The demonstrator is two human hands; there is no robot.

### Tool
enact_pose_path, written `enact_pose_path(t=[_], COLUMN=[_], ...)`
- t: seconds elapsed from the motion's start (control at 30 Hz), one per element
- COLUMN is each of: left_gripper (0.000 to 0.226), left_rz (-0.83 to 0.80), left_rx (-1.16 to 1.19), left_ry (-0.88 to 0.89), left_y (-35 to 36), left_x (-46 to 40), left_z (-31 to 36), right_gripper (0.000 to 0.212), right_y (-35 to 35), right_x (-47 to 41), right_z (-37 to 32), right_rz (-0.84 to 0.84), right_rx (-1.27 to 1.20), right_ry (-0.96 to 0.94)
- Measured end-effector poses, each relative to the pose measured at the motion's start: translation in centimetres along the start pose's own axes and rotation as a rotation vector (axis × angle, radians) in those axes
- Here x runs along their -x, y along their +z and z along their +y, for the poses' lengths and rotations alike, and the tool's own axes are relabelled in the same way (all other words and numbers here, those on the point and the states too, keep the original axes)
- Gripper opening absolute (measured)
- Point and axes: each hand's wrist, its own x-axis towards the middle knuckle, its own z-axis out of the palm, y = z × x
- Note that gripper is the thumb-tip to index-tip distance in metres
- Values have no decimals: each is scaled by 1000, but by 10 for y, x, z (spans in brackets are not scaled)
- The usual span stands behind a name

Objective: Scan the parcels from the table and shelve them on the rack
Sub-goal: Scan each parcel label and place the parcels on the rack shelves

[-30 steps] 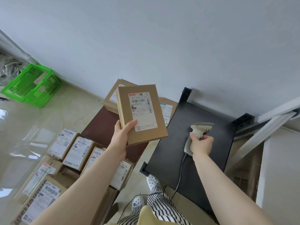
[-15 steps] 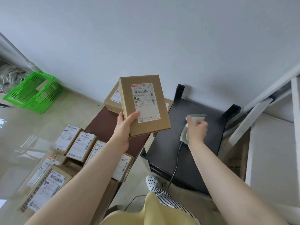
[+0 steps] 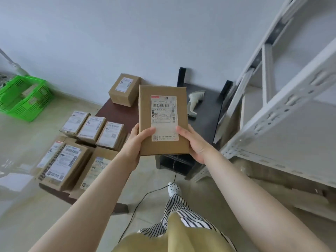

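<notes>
A flat brown parcel point(image 3: 162, 99) with a white shipping label is held up in front of me, label facing me. My left hand point(image 3: 135, 144) grips its lower left edge, thumb on the front. My right hand point(image 3: 195, 142) grips its lower right edge the same way. The white barcode scanner point(image 3: 195, 101) lies by itself on the black side table point(image 3: 207, 120) behind the parcel. Several more labelled parcels point(image 3: 92, 128) lie on the brown table point(image 3: 118, 111) at left. The white metal rack point(image 3: 283, 110) stands at right.
A taller brown box point(image 3: 124, 90) stands at the brown table's far end by the wall. A green plastic basket point(image 3: 23, 99) sits on the floor at far left. The scanner's black cable point(image 3: 145, 195) trails over the floor near my foot.
My right hand has let go of the scanner, which now lies on the black table, and has taken hold of the parcel's right side. The view has swung right toward the rack.
</notes>
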Motion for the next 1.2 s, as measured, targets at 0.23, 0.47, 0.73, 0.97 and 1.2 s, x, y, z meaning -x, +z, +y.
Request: enact_pose_path(t=[0.23,0.47,0.73,0.97,1.2], left_gripper=[74,71,80,80,59], left_rz=[-129,-213,-209,-297,-290], left_rx=[-50,-44,-25,-62,-91], left_ry=[-118,-223,-279,-269,-301], left_y=[50,108,251,394,464], left_x=[49,84,128,141,146], left_z=[-49,-100,-170,-192,-190], right_gripper=[91,101,88,77,85], right_y=[-40,-92,-215,-334,-390], right_x=[83,155,263,343,368], right_z=[56,90,121,117,106], right_rz=[137,214,266,372,383], right_rx=[-43,-10,-54,-98,-145], right_ry=[58,113,98,38,17])
